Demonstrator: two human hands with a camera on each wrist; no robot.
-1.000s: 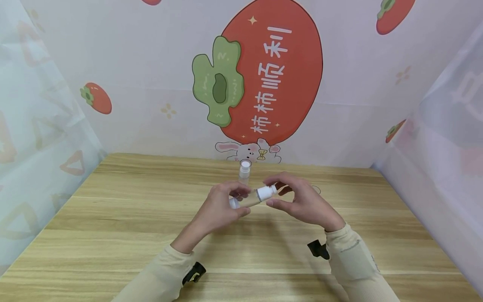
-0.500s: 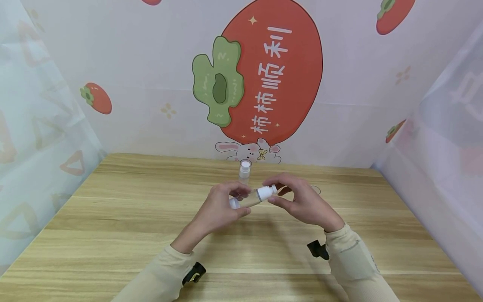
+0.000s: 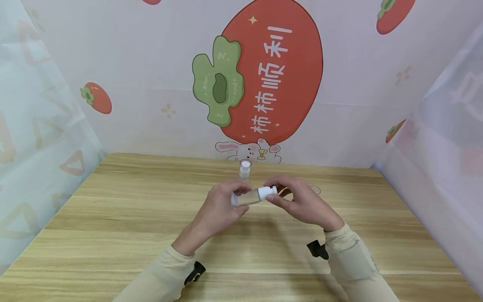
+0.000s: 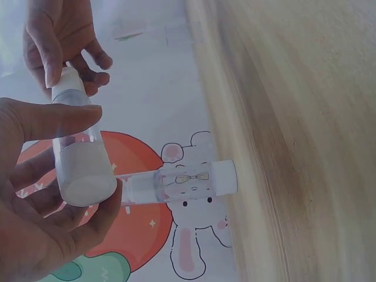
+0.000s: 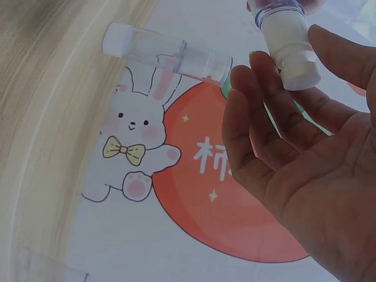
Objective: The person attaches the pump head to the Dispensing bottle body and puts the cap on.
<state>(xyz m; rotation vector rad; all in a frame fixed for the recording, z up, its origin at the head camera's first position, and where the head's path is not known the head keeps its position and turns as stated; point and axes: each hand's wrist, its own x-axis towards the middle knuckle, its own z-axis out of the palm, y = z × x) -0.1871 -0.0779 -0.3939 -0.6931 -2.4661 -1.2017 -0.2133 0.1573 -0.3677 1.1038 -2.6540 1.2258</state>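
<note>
My left hand point(image 3: 216, 212) grips a small clear pump bottle point(image 3: 248, 198) by its lower part, thumb on the near side and fingers on the far side. The bottle lies nearly sideways above the table, its white base point(image 4: 88, 185) towards my left palm. At the other end, my right hand point(image 3: 303, 204) pinches the white pump top point(image 5: 286, 35) between thumb and fingers. Behind the hands, a second clear bottle point(image 3: 245, 171) with a white top stands upright; its lower part is hidden in the head view.
A clear cap point(image 3: 315, 190) is on the wooden table point(image 3: 151, 243) beyond my right hand; part of it shows in the right wrist view. A printed sheet point(image 3: 151, 121) with a persimmon and a rabbit rises behind the table, and pale sheets flank both sides.
My right thumb has moved up onto the white pump top, where it was apart from it before. The held bottle has tipped slightly closer to level. The standing bottle has not moved.
</note>
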